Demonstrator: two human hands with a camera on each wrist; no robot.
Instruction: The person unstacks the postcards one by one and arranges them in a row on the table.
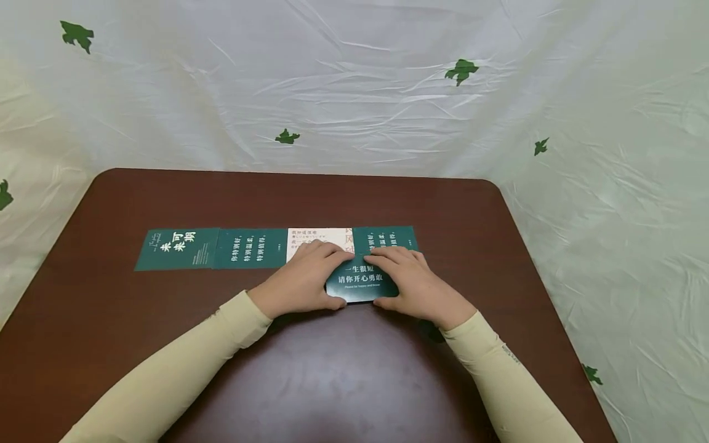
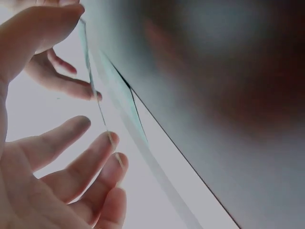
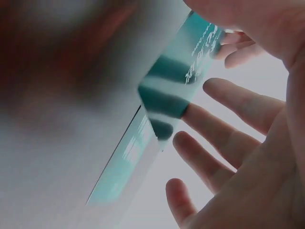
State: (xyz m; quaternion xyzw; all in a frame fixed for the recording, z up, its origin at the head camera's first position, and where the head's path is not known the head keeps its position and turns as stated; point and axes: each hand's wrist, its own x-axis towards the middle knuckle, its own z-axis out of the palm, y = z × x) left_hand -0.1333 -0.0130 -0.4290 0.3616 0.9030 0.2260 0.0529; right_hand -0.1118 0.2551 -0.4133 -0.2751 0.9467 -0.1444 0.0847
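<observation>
A long green leaflet [image 1: 221,248] with white print lies unfolded across the brown table [image 1: 332,369]. One panel near its right end shows a white face. A green flap [image 1: 360,282] of it is folded toward me, between my hands. My left hand [image 1: 307,277] lays straight fingers on the flap's far left edge, thumb at its near edge. My right hand [image 1: 412,280] mirrors this on the right side. In the left wrist view the flap's thin edge [image 2: 97,102] runs past the spread fingers [image 2: 71,157], raised off the table. The right wrist view shows the flap [image 3: 181,81] above straight fingers [image 3: 228,143].
A white plastic sheet [image 1: 354,92] with green leaf prints hangs behind the table and drapes down both sides. The table's rounded far corners and right edge [image 1: 532,246] are in view. Cream sleeves cover both forearms.
</observation>
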